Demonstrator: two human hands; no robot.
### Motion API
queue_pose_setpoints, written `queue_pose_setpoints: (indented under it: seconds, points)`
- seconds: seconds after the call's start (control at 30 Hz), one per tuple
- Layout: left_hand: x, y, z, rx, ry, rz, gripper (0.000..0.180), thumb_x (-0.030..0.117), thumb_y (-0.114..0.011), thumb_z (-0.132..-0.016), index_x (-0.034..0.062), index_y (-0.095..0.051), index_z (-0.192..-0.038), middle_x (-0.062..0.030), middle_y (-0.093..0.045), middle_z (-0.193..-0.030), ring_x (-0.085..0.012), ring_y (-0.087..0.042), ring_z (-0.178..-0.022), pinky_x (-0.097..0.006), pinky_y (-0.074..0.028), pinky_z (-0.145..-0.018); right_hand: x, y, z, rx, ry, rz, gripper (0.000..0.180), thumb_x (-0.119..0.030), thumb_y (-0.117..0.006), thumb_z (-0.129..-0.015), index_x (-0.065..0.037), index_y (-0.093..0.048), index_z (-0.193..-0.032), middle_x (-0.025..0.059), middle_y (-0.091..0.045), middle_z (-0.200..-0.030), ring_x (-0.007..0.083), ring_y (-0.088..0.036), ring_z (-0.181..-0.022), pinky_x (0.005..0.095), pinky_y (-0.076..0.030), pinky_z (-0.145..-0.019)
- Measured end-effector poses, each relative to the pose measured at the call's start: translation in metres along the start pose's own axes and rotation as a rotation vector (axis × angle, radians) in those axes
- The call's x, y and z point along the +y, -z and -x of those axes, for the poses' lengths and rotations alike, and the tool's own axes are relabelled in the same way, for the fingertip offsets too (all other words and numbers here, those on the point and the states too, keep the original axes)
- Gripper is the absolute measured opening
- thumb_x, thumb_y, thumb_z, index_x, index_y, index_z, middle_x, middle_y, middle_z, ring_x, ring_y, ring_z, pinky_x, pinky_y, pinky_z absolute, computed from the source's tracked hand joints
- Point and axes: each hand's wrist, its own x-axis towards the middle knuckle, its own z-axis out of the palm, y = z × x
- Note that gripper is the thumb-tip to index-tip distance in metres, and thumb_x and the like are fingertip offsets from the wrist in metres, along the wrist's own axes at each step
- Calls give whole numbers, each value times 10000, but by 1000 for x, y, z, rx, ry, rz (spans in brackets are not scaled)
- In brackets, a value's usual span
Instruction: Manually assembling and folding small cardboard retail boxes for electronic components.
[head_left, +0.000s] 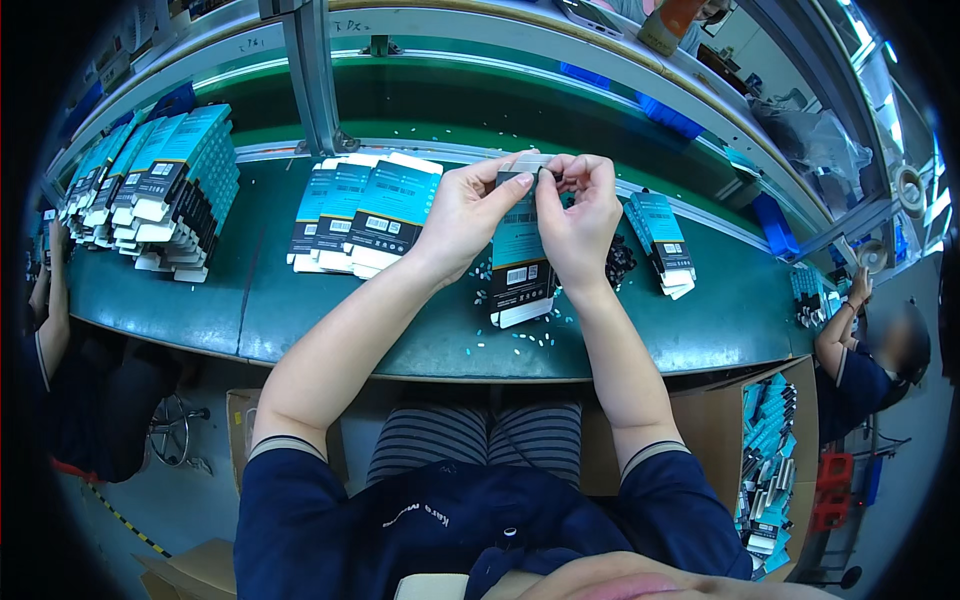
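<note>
Between both hands I hold a flat teal and black carton [517, 250] upright over the table, its lower flap hanging open. My left hand [475, 208] grips its upper left edge with the thumb across the front. At the upper right edge, my right hand [580, 210] has its fingers curled and pinched near the top. To the left of my hands lies a row of overlapping flat cartons [365, 215]. A smaller stack of cartons [660, 243] rests to the right. Dark small pieces [620, 262] lie partly hidden behind my right hand.
Tall piles of cartons [165, 190] stand at the far left. Small pale scraps [515, 340] litter the green table [430, 345]. A cardboard box [800, 450] full of cartons is at my lower right. A metal post [315, 90] rises behind the table. Co-workers sit on both sides.
</note>
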Motion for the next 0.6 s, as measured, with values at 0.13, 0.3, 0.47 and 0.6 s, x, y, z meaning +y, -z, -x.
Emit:
queue_pose_setpoints:
  seconds: [0.13,0.3,0.47,0.6]
  points:
    - [4,-3,0,-15,3,40,300,90,-559,-907,-22,-565,-1185,-66,-625,-1046,-71,-552,-932,-216,-450,-836,2,-2,0,75,59,-126,223,54,-610,-794,-22,-406,-847,98,-596,-820,92,-546,-673,215,-471,-618]
    - [5,-1,1,-40,-37,7,287,90,-555,-909,-16,-571,-1176,-57,-627,-1028,-64,-553,-915,-211,-458,-813,3,-4,0,114,43,-291,230,58,-597,-813,-29,-385,-838,100,-578,-868,78,-519,-704,206,-454,-646]
    - [4,-4,2,-14,-8,-6,278,89,-545,-915,-11,-574,-1173,-29,-626,-968,-36,-527,-838,-192,-437,-738,14,3,-3,5,-15,-418,261,79,-563,-841,-66,-349,-877,93,-551,-921,86,-521,-812,203,-455,-705]
    - [5,-1,2,-17,-24,-27,282,97,-549,-915,-14,-573,-1173,-29,-627,-964,-34,-524,-835,-192,-434,-737,6,-1,-1,30,-1,-383,242,67,-602,-805,-35,-382,-811,107,-577,-881,103,-542,-800,227,-459,-749]
